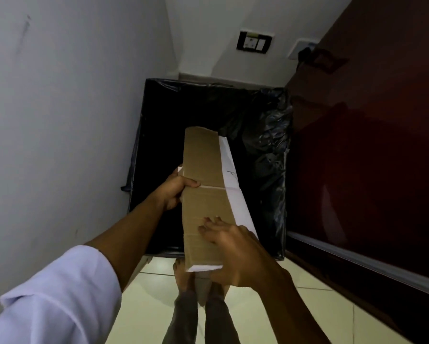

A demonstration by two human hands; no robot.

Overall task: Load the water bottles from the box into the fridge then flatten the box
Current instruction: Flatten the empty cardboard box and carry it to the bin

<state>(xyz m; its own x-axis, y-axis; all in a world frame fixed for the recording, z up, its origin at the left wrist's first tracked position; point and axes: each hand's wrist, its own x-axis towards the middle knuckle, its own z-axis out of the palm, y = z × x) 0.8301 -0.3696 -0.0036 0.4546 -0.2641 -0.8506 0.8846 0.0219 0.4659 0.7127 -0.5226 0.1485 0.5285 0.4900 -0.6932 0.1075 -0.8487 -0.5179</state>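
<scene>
The flattened cardboard box, brown on one face and white on the other, is held lengthwise over an open bin lined with a black bag. My left hand grips its left edge near the middle, thumb on the brown face. My right hand holds the near end, fingers spread flat on the brown face and the thumb below. No water bottles are in view.
A white wall runs along the left. The dark red fridge stands shut on the right, its side close to the bin. A switch plate is on the far wall. My bare feet stand on pale floor tiles.
</scene>
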